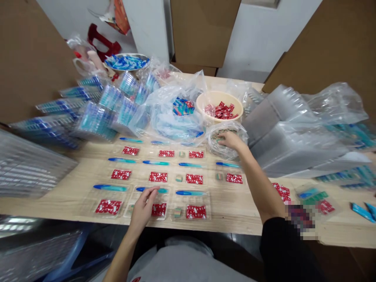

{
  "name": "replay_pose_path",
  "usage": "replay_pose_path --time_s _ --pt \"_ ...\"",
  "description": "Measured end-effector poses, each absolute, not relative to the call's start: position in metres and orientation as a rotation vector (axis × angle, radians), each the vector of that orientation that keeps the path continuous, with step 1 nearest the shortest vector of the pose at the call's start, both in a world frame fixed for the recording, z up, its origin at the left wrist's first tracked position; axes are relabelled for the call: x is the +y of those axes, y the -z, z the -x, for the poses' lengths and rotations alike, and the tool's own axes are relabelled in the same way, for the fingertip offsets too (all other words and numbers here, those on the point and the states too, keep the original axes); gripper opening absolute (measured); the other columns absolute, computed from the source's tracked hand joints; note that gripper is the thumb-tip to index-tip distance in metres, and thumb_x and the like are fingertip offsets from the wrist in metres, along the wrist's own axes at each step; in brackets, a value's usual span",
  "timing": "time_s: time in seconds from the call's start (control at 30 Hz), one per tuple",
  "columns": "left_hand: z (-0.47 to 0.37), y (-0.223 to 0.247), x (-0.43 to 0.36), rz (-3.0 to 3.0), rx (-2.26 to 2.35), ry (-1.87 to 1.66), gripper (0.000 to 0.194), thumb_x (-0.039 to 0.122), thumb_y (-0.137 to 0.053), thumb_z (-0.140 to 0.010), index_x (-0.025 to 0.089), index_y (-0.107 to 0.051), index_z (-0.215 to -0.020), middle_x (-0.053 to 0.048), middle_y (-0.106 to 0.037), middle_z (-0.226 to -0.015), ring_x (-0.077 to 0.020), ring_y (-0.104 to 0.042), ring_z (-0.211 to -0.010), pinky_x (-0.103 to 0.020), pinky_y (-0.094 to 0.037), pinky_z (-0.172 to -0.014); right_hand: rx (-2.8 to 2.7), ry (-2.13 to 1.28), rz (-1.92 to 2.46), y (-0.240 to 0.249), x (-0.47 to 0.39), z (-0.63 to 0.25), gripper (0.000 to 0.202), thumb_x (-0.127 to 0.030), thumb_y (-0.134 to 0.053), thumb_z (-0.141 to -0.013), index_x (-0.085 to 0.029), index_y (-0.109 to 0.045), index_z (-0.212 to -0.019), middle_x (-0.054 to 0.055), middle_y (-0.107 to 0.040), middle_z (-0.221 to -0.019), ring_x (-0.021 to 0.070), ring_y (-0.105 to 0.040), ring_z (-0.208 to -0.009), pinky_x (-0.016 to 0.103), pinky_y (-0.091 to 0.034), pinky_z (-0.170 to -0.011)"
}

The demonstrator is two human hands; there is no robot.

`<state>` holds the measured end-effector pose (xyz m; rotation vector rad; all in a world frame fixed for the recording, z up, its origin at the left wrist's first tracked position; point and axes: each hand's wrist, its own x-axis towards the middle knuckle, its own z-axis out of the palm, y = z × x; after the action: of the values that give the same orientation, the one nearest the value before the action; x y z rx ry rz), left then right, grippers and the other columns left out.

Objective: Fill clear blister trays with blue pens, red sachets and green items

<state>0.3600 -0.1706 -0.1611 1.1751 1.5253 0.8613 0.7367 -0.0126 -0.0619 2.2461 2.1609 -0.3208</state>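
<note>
My left hand (143, 205) is over a clear plastic tray (129, 213) in the front row, fingers curled together. Whatever they may hold is hidden. Beneath them lie a blue-green pen-shaped piece (160, 190) and a red patterned packet (159, 210). My right hand (230, 140) reaches into a clear bag (212, 141) of small striped blocks, its fingers slightly apart among them. Beside the left hand, another tray (209, 207) holds a blue-green piece (190, 193), a striped block (178, 212) and a red packet (196, 212).
Rows of similar trays cover the wooden table (229, 215). Behind them stand an open bag (158, 125) of blue pieces and a cream bowl (201, 105) of red packets. Tall stacks of clear trays (279, 137) are on the right; filled stacks (95, 123) stand left.
</note>
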Motion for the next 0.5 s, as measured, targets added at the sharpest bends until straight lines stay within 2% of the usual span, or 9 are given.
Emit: replay_pose_path --time_s 0.07,0.17,0.33,0.5 --pt "-0.365 0.161 -0.17 -1.17 1.514 -0.875 0.054 0.066 -0.056 -0.07 0.018 -0.067 -0.092 -0.011 -0.071 -0.102 -0.0272 -0.064 -0.103 -0.042 -0.045 -0.1 2.168 0.413 -2.141 0.066 -0.007 -0.733 0.037 -0.011 -0.065 -0.073 -0.022 -0.073 -0.108 0.005 -0.073 -0.11 0.0214 -0.068 -0.096 0.025 -0.048 -0.083" --pt "-0.37 0.161 -0.17 -1.184 1.506 -0.881 0.051 0.065 -0.057 -0.069 0.019 -0.068 -0.089 -0.01 -0.072 -0.099 -0.027 -0.065 -0.101 -0.042 -0.046 -0.098 2.142 0.482 -2.045 0.067 -0.002 -0.729 0.036 -0.01 -0.062 -0.074 -0.02 -0.074 -0.106 0.004 -0.072 -0.114 0.021 -0.067 -0.098 0.023 -0.048 -0.083" --pt "-0.37 0.161 -0.17 -1.199 1.512 -0.858 0.049 0.063 -0.057 -0.071 0.019 -0.068 -0.089 -0.009 -0.072 -0.098 -0.0267 -0.065 -0.099 -0.041 -0.047 -0.095 2.051 0.521 -1.972 0.058 -0.002 -0.729 0.03 -0.014 -0.061 -0.077 -0.016 -0.074 -0.103 0.005 -0.075 -0.102 0.0217 -0.068 -0.091 0.023 -0.048 -0.076" --pt "-0.368 0.162 -0.168 -1.195 1.52 -0.861 0.047 0.061 -0.056 -0.072 0.019 -0.067 -0.091 -0.009 -0.072 -0.099 -0.0267 -0.065 -0.099 -0.042 -0.047 -0.095 1.967 0.512 -1.968 0.051 -0.001 -0.726 0.028 -0.013 -0.065 -0.074 -0.014 -0.074 -0.101 0.008 -0.075 -0.101 0.0216 -0.069 -0.088 0.022 -0.049 -0.07"
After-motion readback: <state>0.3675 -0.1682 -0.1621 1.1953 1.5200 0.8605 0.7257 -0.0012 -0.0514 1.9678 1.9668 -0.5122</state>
